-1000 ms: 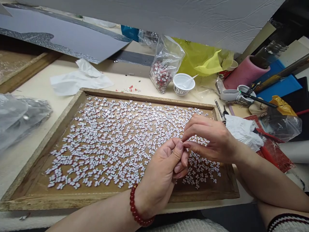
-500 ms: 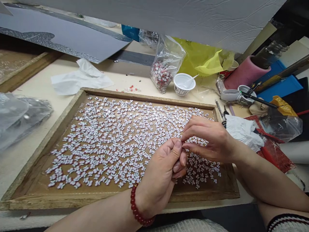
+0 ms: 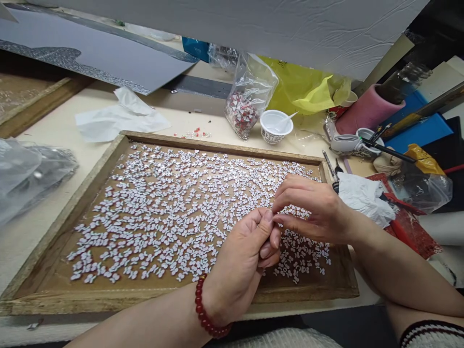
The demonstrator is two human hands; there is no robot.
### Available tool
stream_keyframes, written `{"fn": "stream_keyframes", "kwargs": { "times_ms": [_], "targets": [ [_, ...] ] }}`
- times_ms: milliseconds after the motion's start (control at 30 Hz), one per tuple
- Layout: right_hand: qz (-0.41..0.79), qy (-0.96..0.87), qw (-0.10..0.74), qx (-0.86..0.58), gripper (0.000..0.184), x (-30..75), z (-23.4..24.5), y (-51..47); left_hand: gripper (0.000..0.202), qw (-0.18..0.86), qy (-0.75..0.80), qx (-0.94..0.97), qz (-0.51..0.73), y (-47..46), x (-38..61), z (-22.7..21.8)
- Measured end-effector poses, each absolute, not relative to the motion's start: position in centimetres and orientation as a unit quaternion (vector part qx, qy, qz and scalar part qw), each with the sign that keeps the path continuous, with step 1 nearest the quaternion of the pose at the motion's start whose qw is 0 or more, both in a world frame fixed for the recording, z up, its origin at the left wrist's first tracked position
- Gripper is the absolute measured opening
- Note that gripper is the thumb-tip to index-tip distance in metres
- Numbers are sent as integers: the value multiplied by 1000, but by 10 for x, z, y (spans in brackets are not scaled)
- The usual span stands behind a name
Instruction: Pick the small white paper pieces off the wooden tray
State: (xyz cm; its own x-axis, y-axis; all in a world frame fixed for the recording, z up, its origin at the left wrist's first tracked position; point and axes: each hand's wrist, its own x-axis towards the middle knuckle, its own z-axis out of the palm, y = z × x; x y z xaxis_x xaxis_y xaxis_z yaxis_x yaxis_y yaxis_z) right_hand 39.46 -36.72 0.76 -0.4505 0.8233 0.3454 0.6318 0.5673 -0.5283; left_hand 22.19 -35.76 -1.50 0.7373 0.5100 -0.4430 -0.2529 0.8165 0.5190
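My left hand [image 3: 244,249], with a red bead bracelet [image 3: 206,314] at its wrist, is closed with the thumb pressed on the curled fingers. Fingertips of my right hand [image 3: 308,208] pinch together right against the left thumb tip. Whatever lies between them is too small or hidden to make out. Both hands hover over the right half of a shallow wooden tray [image 3: 72,297]. Many small white flower-like or butterfly-like pieces [image 3: 163,208] with reddish edges are scattered across its brown bottom, partly covered by my hands.
Behind the tray stand a clear bag of red and silver gems [image 3: 241,113] and a white cup with a spoon [image 3: 276,128]. Tissue [image 3: 119,118] lies back left, a plastic bag [image 3: 32,174] far left. Crumpled tissue [image 3: 366,198], a pen [image 3: 329,164] and a pink tube [image 3: 369,108] crowd the right.
Almost nothing differs. Both hands keep the same pinched pose at the same spot, and the whole view has shifted very slightly.
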Motion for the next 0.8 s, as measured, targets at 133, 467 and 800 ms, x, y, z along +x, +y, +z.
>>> {"fn": "stream_keyframes", "kwargs": {
  "times_ms": [133,467,800],
  "targets": [
    [167,-835,294,-434,6,394,7,-367,24,907,294,215,212,-357,222,-14],
    [181,-835,287,-432,5,396,6,-368,25,902,297,220,224,-358,221,-14],
    [178,-837,289,-430,5,396,5,-367,24,903,301,211,221,-357,222,-14]
  ]
}}
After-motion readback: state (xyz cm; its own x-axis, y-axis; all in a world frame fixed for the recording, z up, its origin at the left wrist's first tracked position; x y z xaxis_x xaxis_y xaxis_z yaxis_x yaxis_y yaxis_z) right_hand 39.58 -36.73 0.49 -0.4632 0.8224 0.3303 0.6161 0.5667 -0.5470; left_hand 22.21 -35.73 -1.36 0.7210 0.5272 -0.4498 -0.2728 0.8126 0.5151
